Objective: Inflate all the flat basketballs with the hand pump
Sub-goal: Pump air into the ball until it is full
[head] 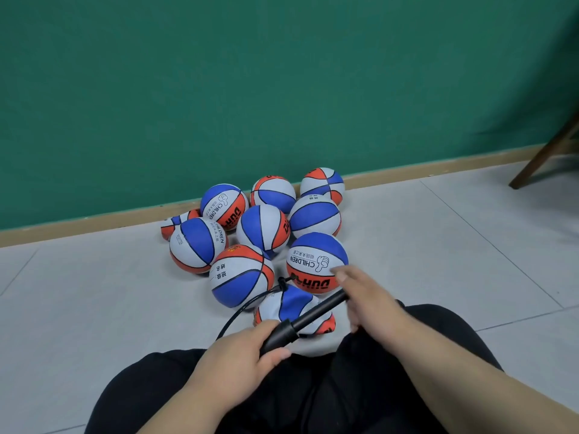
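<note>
The person sits on the tiled floor (438, 245). The left hand (238, 355) has its fingers (264, 327) curled tight around the barrel of the black hand pump (308, 317). The right hand (366, 296) is at the pump's far end, blurred, and I cannot tell whether it grips. A flat basketball (291, 303) lies crumpled just beneath the pump, between the knees, and the thin hose (241, 308) loops to its top. Behind it, round balls (263, 227) cluster against the green wall (219, 89), with another limp ball (174, 223) at the left edge.
</note>
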